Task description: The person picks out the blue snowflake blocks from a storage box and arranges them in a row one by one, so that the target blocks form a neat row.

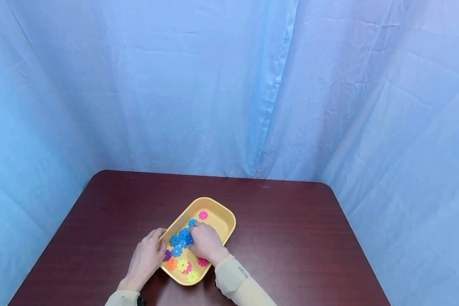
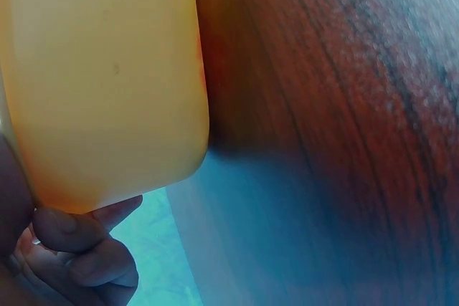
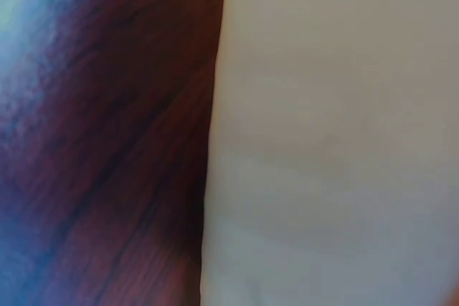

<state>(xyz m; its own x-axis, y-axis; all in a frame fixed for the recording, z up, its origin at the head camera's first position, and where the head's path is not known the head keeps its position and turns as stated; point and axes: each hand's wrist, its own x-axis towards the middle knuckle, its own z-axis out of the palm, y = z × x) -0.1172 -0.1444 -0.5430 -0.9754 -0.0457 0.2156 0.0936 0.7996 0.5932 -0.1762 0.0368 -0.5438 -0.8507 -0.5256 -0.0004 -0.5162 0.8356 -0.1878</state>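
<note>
A yellow plastic tray (image 1: 229, 231) stands slantwise on the table and holds several flat snowflake discs with notched rims. Blue discs (image 1: 176, 251) lie bunched around the middle. My left hand (image 1: 147, 255) grips the tray's left rim; in the left wrist view its curled fingers (image 2: 104, 263) meet the tray wall (image 2: 107, 84). Reaching over the right side, my right hand (image 1: 206, 242) has its bent fingers down among the blue discs. Its fingertips are partly hidden, so a pinch on a disc cannot be made out. Only the tray wall (image 3: 330, 134) and tabletop show in the right wrist view.
In the tray's near end lie a purple disc (image 1: 167, 255), an orange disc (image 1: 171, 264), yellow discs (image 1: 192, 276) and pink ones. One pink disc (image 1: 203, 215) lies toward the far end. Blue curtains (image 1: 176, 85) hang behind and beside the dark wooden table (image 1: 298, 238).
</note>
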